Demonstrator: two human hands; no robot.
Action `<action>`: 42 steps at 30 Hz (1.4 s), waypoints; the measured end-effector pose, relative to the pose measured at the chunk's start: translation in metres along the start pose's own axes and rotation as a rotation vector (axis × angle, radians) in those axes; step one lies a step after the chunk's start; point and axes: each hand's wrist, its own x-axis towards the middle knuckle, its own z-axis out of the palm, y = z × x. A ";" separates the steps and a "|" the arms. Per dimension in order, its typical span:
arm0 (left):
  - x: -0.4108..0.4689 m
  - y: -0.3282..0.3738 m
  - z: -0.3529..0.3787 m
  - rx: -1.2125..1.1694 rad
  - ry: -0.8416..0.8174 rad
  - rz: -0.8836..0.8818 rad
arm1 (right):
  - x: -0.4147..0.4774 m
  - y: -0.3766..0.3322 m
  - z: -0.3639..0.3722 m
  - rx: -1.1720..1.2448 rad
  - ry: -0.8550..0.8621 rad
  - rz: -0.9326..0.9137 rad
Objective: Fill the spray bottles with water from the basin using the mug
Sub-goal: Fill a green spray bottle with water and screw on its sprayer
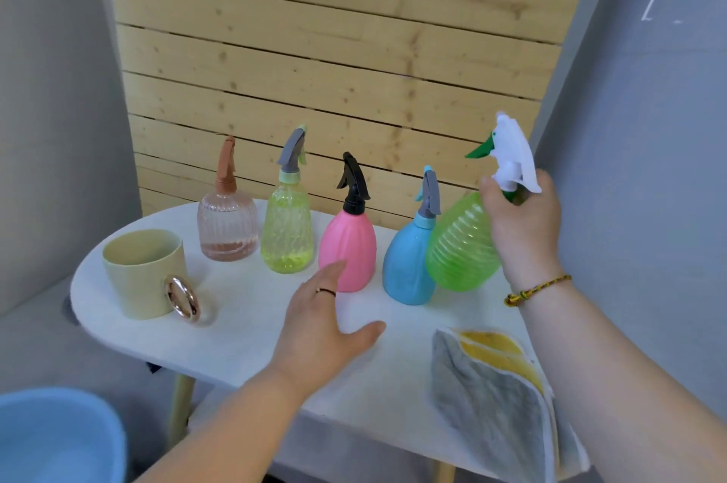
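The right hand [519, 223] gripped the green spray bottle [460, 246] at its neck — its tilted body hung below and left of the fingers [489, 191]. The left hand [322, 325] was spread open, fingertips [334, 271] near the pink bottle [348, 242].

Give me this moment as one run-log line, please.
right hand: holds green spray bottle by neck, tilted | left hand: open over table | mug: untouched | basin: lower left

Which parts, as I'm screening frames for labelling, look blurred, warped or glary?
Head view: wide-angle warp tilts the wooden slats and wall edges; the white trigger of the green bottle in the right hand is smeared and washed out; the basin is soft; light is even, with faint shadow by the mug.
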 end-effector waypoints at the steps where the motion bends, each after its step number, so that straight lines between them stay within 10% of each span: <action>1: 0.001 0.013 0.001 -0.042 0.011 0.024 | -0.008 -0.006 0.003 0.052 -0.025 0.023; 19: -0.029 0.019 -0.033 -0.749 -0.346 -0.051 | -0.048 -0.043 0.023 0.559 -1.095 0.228; 27: -0.028 0.022 -0.040 -0.728 -0.174 -0.137 | -0.061 -0.038 0.045 0.694 -0.596 0.436; 34: -0.027 0.018 -0.044 -0.689 -0.126 -0.132 | -0.070 -0.036 0.045 0.711 -0.836 0.416; 42: -0.026 0.011 -0.038 -0.636 -0.049 -0.167 | -0.079 -0.027 0.059 0.597 -0.577 0.375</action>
